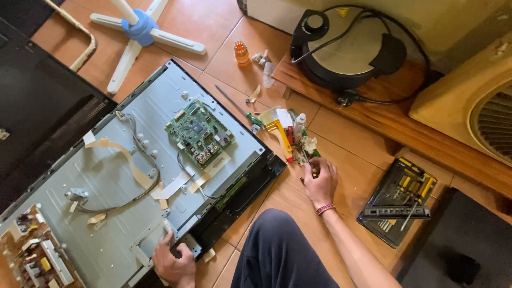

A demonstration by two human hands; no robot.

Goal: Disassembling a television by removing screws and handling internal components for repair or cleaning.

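At centre right, the right hand (320, 184) closes around a tool from a small pile of tools (290, 136) on the tiled floor. At bottom centre, the left hand (173, 264) grips the edge of an opened television panel (106, 186), whose green circuit board (200, 133) sits upper centre.

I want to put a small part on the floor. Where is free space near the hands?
Bare tile lies between the right hand and the tool case, and between the TV panel and the wooden bench, near the orange bit holder. It is crowded at the tool pile just above the right hand. The left hand rests on the panel's edge.
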